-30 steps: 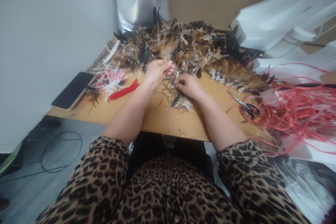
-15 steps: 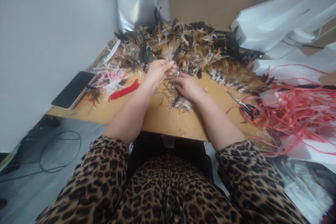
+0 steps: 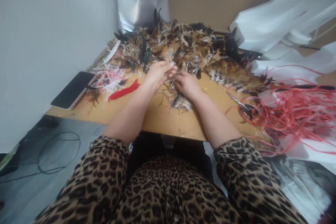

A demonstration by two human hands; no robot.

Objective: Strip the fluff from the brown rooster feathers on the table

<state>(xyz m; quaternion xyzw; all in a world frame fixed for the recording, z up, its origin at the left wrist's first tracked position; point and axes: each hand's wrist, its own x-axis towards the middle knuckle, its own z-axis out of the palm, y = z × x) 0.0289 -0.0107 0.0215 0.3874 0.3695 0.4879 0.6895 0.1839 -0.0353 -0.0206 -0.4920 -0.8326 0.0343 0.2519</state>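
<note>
My left hand (image 3: 160,73) is pinched closed on the base of a brown feather bunch (image 3: 169,53) that fans out away from me. Close beside it, my right hand (image 3: 186,83) has its fingers curled together at the stems; whatever sits between those fingertips is too small to make out. Under and in front of my right hand lies a small heap of loose feather bits (image 3: 182,103) on the wooden table (image 3: 168,120). A wide pile of brown and black feathers (image 3: 194,38) spreads behind both hands.
Left of my hands are a red thread bundle (image 3: 124,91), pink and white strips (image 3: 110,77) and a phone (image 3: 73,90). To the right lie scissors (image 3: 243,104) and tangled pink ribbon (image 3: 296,112). A silver bag (image 3: 143,3) stands at the back.
My right hand has moved slightly up and left, closer to my left hand's fingertips. The left hand keeps its pinch on the feather bunch, nearly unmoved.
</note>
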